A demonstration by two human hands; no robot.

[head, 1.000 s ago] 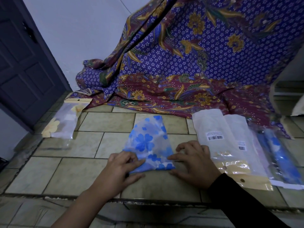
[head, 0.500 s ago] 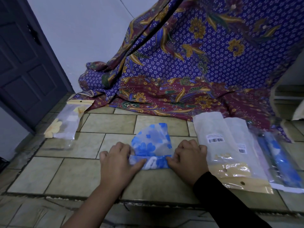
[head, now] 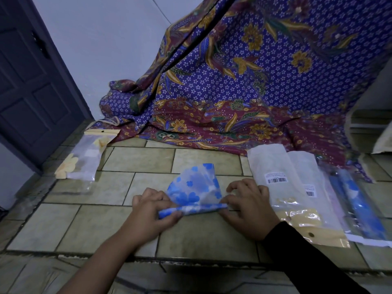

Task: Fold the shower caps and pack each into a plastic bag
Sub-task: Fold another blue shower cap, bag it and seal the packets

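Fingers [head: 148,196] of the left hand [head: 151,212] curl over the left end of a blue-flowered shower cap [head: 195,185] and pinch its rolled near edge against the thumb. Fingers [head: 241,186] of the right hand [head: 251,209] are bent the same way and pinch the right end of the roll.

Between the two sets of fingertips the roll lies on the tiled floor [head: 91,221] as a narrow blue band. Just beyond the fingers, the unrolled part of the cap rises in a crumpled, translucent peak.

Just right of the right fingers lie two empty plastic bags [head: 275,166], side by side and overlapping. Each has a barcode label, and their yellow header strips point toward the person. Farther right of those fingers lies a packed blue bag [head: 358,206] holding a blue-patterned cap.

Well apart to the left of the left fingers, and a little beyond them, rests a packed yellow bag [head: 84,164] with a yellow-flowered cap inside.

Past all the fingers, a batik cloth [head: 254,92] drapes down onto the floor. A dark door [head: 27,85] stands far to the left. The right arm wears a black sleeve [head: 307,257].
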